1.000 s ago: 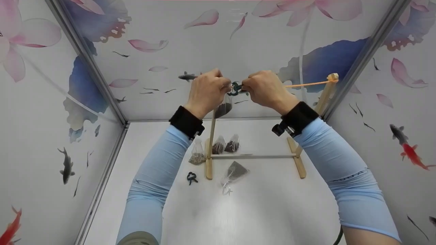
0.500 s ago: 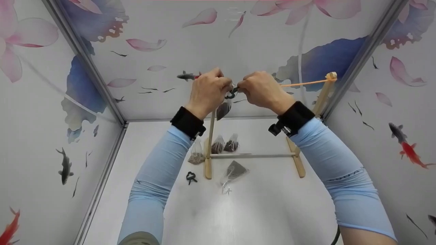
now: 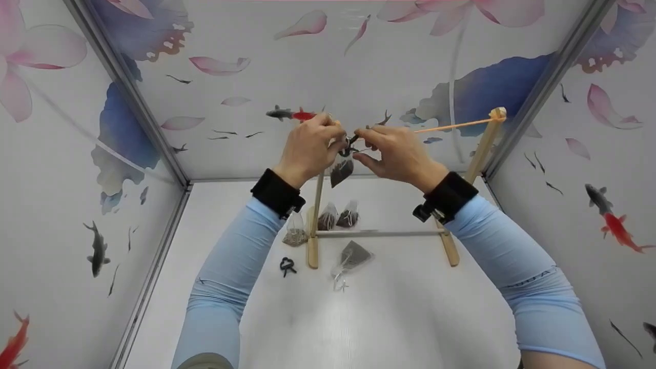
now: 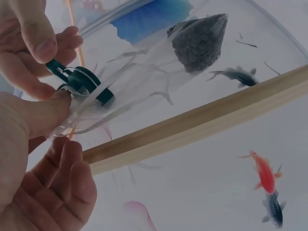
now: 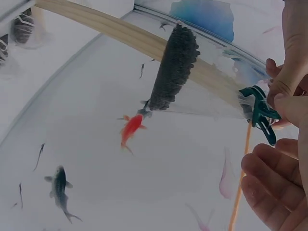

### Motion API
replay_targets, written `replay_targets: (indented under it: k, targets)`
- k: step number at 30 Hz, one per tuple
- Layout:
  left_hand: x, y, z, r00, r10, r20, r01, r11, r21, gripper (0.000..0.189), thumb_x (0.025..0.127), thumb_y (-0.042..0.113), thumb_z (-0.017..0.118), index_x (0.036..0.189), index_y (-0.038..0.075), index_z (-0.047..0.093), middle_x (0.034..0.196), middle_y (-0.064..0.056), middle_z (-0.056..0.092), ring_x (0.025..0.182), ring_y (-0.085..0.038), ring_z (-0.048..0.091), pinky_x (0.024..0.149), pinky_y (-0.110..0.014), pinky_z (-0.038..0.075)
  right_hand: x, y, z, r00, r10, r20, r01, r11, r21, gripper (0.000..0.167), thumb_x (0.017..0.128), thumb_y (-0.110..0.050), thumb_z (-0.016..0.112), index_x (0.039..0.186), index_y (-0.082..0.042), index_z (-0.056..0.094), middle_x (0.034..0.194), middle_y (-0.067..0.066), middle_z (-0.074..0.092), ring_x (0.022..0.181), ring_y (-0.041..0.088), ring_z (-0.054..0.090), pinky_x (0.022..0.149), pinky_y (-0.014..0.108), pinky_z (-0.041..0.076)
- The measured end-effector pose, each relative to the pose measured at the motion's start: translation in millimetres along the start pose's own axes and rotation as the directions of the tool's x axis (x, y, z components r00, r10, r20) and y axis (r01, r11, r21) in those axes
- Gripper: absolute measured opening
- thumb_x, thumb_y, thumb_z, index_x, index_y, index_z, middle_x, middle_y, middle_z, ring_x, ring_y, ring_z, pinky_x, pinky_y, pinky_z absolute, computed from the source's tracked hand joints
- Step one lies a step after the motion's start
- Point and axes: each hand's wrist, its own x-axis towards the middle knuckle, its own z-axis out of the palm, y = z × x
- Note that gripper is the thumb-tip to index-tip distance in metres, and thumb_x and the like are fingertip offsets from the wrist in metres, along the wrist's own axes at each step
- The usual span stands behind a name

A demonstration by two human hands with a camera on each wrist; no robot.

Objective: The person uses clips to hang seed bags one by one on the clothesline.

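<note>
My left hand (image 3: 310, 148) pinches the gathered top of a sheer drawstring sachet (image 3: 342, 173), which hangs with dark grains in its bottom corner. A dark green spring clip (image 4: 86, 82) sits at the sachet's neck, beside the orange cord (image 3: 451, 125). My right hand (image 3: 402, 151) is at the clip's handles; its thumb and fingers stand apart, with a fingertip touching a handle. In the right wrist view the clip's two handles (image 5: 264, 120) are spread. How far the clip's jaws take in the cord is hidden by the fingers.
Wooden posts (image 3: 484, 148) with feet and a low crossbar (image 3: 379, 233) carry the cord. On the white table lie another sachet (image 3: 355, 256), a second clip (image 3: 288, 266) and several sachets (image 3: 348, 218) by the left post. Printed panels enclose the back and sides.
My right thumb has come away from its fingers, where they had been closed together on the clip. The clip's handles have spread, and the sachet has sunk slightly.
</note>
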Motion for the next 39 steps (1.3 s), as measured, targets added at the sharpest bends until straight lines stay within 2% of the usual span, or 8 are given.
replay_targets:
  k: [6, 11, 18, 22, 28, 32, 36, 39]
  targets:
    - [-16.2, -6.9, 0.3, 0.998, 0.047, -0.032, -0.05, 0.993, -0.11, 0.019, 0.106, 0.021, 0.078, 0.115, 0.004, 0.082, 0.114, -0.016, 0.078, 0.096, -0.032, 0.08, 0.085, -0.046, 0.067, -25.3, 0.2, 14.1, 0.995, -0.005, -0.102, 0.007, 1.0, 0.022, 0.035, 0.098, -0.022, 0.086, 0.125, -0.002, 0.076, 0.094, 0.015, 0.08, 0.077, 0.03, 0.079, 0.064, 0.045, 0.065]
    - [-37.2, -21.6, -2.4, 0.998, 0.019, -0.058, -0.027, 0.988, -0.153, 0.019, 0.108, 0.018, 0.074, 0.113, 0.002, 0.083, 0.104, -0.016, 0.081, 0.092, -0.03, 0.082, 0.08, -0.044, 0.067, -44.4, 1.8, 22.2, 0.994, 0.078, -0.08, -0.07, 0.992, 0.107, 0.031, 0.099, -0.018, 0.086, 0.123, -0.002, 0.076, 0.102, 0.017, 0.081, 0.084, 0.031, 0.081, 0.07, 0.046, 0.068]
    - [-81.2, -54.5, 6.7, 0.994, -0.11, 0.001, 0.109, 0.987, -0.118, 0.021, 0.109, 0.019, 0.072, 0.116, 0.003, 0.082, 0.109, -0.017, 0.082, 0.096, -0.035, 0.08, 0.084, -0.052, 0.066, -74.3, 7.6, 33.5, 0.978, 0.211, 0.011, -0.209, 0.959, 0.19, 0.037, 0.1, -0.021, 0.085, 0.129, 0.0, 0.076, 0.111, 0.02, 0.08, 0.096, 0.038, 0.082, 0.077, 0.049, 0.069]
    - [-108.4, -76.4, 13.0, 0.973, -0.219, 0.07, 0.222, 0.974, -0.052, 0.027, 0.108, 0.024, 0.075, 0.123, 0.003, 0.081, 0.118, -0.019, 0.082, 0.105, -0.039, 0.079, 0.091, -0.055, 0.065, -94.5, 10.3, 42.9, 0.954, 0.294, 0.054, -0.299, 0.929, 0.219, 0.046, 0.099, -0.023, 0.086, 0.137, 0.0, 0.074, 0.124, 0.021, 0.08, 0.105, 0.041, 0.081, 0.082, 0.05, 0.07]
    - [-148.0, -107.2, 21.6, 0.908, -0.393, 0.143, 0.391, 0.919, 0.04, 0.038, 0.108, 0.029, 0.075, 0.137, 0.004, 0.077, 0.136, -0.021, 0.078, 0.124, -0.045, 0.076, 0.104, -0.06, 0.063, -126.4, 10.1, 57.2, 0.905, 0.409, 0.122, -0.426, 0.871, 0.244, 0.062, 0.096, -0.026, 0.09, 0.147, 0.001, 0.068, 0.142, 0.023, 0.075, 0.121, 0.043, 0.077, 0.092, 0.054, 0.069]
    - [-175.5, -122.1, 25.1, 0.858, -0.481, 0.18, 0.476, 0.876, 0.073, 0.045, 0.107, 0.029, 0.075, 0.143, 0.003, 0.073, 0.142, -0.026, 0.074, 0.132, -0.049, 0.07, 0.109, -0.063, 0.059, -146.5, 11.7, 64.9, 0.864, 0.469, 0.183, -0.502, 0.835, 0.227, 0.073, 0.095, -0.03, 0.091, 0.153, 0.003, 0.063, 0.153, 0.026, 0.068, 0.138, 0.048, 0.069, 0.11, 0.062, 0.061]
    - [-205.1, -135.8, 29.4, 0.792, -0.554, 0.256, 0.542, 0.832, 0.123, 0.046, 0.107, 0.029, 0.074, 0.144, 0.001, 0.072, 0.141, -0.03, 0.073, 0.128, -0.051, 0.07, 0.107, -0.065, 0.059, -166.1, 13.9, 70.7, 0.831, 0.511, 0.219, -0.551, 0.807, 0.211, 0.077, 0.094, -0.032, 0.091, 0.156, 0.003, 0.06, 0.158, 0.028, 0.063, 0.148, 0.05, 0.062, 0.122, 0.067, 0.052]
    - [-231.7, -146.3, 34.2, 0.723, -0.605, 0.333, 0.583, 0.793, 0.175, 0.048, 0.106, 0.027, 0.074, 0.143, -0.003, 0.07, 0.138, -0.033, 0.072, 0.126, -0.053, 0.071, 0.105, -0.065, 0.061, -179.3, 14.1, 73.7, 0.81, 0.534, 0.243, -0.58, 0.789, 0.2, 0.075, 0.095, -0.032, 0.09, 0.155, 0.003, 0.06, 0.159, 0.028, 0.063, 0.149, 0.05, 0.061, 0.124, 0.067, 0.051]
